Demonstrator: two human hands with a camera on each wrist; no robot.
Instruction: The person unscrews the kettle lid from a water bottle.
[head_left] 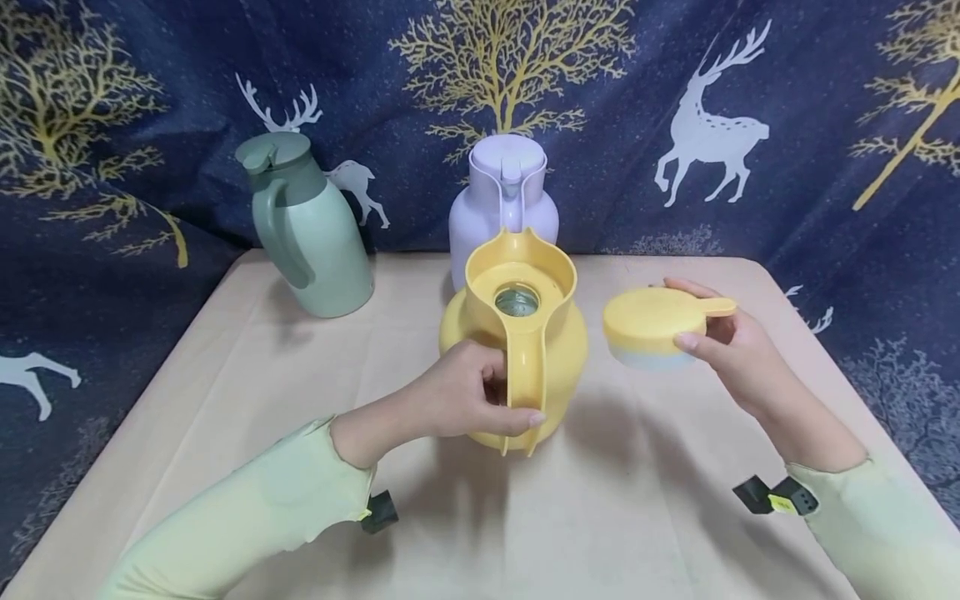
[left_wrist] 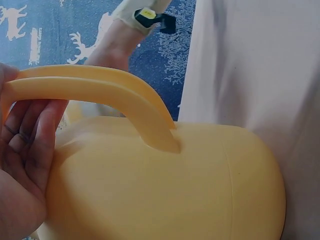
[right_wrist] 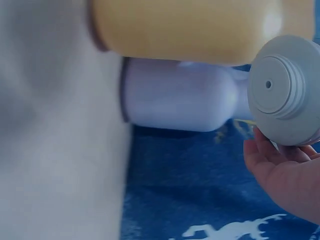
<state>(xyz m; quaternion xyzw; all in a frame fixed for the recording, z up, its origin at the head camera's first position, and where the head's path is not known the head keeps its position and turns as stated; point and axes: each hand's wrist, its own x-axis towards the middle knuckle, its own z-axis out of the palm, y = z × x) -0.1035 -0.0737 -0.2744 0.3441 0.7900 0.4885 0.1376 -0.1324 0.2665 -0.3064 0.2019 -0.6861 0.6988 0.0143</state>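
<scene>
A yellow thermos jug [head_left: 566,358] stands upright on the table, its round mouth uncovered at the top. My left hand [head_left: 468,392] grips the jug's handle [head_left: 527,367], the thumb laid across it; the left wrist view shows the fingers curled under the handle [left_wrist: 95,90]. To the right, held above the table and apart from the jug, is the jug's lid [head_left: 652,321], yellow on top and pale below with a small tab. My right hand [head_left: 738,358] pinches this lid by its edge. The right wrist view shows the lid's white underside [right_wrist: 280,90] with a threaded plug.
Behind the yellow jug stands a lilac thermos jug [head_left: 506,200], lid on. A green thermos jug [head_left: 315,242] is at the back left. A dark blue cloth [head_left: 600,183] with deer and trees hangs behind the light table [head_left: 315,517].
</scene>
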